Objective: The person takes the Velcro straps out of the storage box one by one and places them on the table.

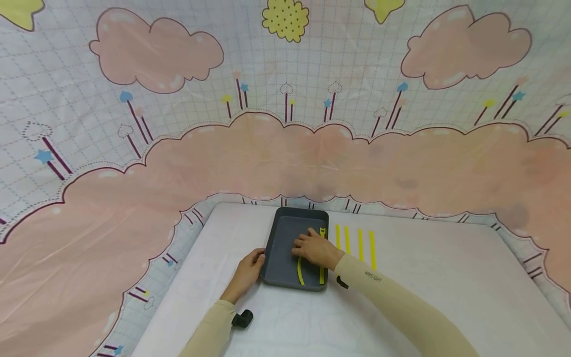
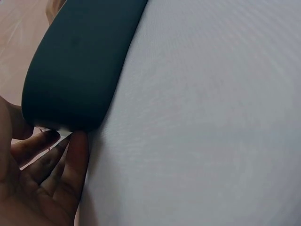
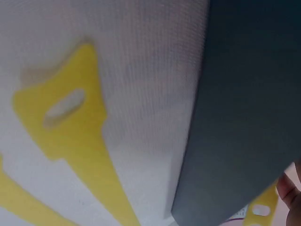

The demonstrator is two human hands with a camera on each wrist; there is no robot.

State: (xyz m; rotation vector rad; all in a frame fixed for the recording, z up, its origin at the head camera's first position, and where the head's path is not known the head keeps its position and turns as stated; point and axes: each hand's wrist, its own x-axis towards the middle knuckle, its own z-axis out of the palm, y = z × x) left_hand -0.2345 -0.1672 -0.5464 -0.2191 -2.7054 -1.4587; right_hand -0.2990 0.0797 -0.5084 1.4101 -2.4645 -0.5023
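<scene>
A dark grey rectangular tray [image 1: 281, 233] lies on the white table. My left hand [image 1: 249, 270] is at its left side, fingertips against the outer wall; in the left wrist view the fingers [image 2: 75, 155] look fairly straight. My right hand [image 1: 315, 249] reaches over the tray from the right, fingers bent down, pinching a curved yellow cable strap [image 1: 300, 271] whose upper end is hidden beneath the hand. Another yellow strap [image 1: 322, 275] runs lengthwise along the tray's right side, its slotted head at the far end, its middle covered by the right hand.
Right of the tray, several yellow straps [image 1: 361, 243] lie side by side on the table [image 1: 437, 267]. Up close, one strap [image 3: 80, 113] shows a wide slotted head tapering to a narrow tail. A patterned cloth [image 1: 312, 153] hangs behind the table.
</scene>
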